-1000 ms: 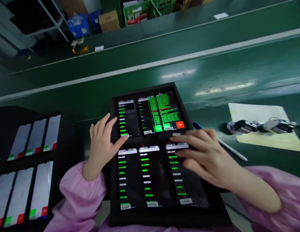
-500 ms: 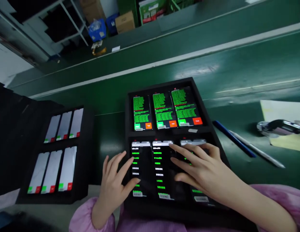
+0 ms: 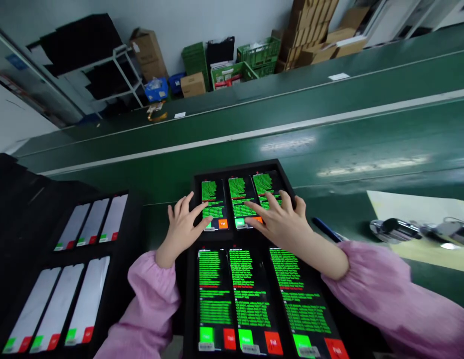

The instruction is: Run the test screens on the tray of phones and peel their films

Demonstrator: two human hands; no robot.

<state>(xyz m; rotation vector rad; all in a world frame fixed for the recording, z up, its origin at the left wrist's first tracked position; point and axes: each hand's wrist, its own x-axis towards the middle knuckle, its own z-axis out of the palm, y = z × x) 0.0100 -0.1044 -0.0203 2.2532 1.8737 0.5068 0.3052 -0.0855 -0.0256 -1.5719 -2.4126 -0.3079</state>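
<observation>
A black tray (image 3: 217, 240) in front of me holds two rows of phones, all lit with green text above a green and a red button. My left hand (image 3: 183, 227) is open, its index finger and thumb over the back-left phone (image 3: 210, 192). Fingers spread, my right hand (image 3: 282, 219) reaches over the back-middle phone (image 3: 237, 188) and covers much of the back-right phone (image 3: 264, 182). Whether the fingertips touch the glass, I cannot tell. Nearest me lie the front-left phone (image 3: 216, 304), front-middle phone (image 3: 251, 304) and front-right phone (image 3: 306, 304).
On the left, a second black tray (image 3: 119, 259) holds phones with pale screens. To the right lie a blue pen (image 3: 325, 229), papers (image 3: 385, 204) and a dark, shiny device (image 3: 398, 230). Crates (image 3: 257, 52) and cardboard boxes (image 3: 194, 85) stand beyond the green bench (image 3: 202, 159).
Both hands have moved from the front row to the back row. The front phones have switched from menu lists to green text with buttons. My view has tilted up.
</observation>
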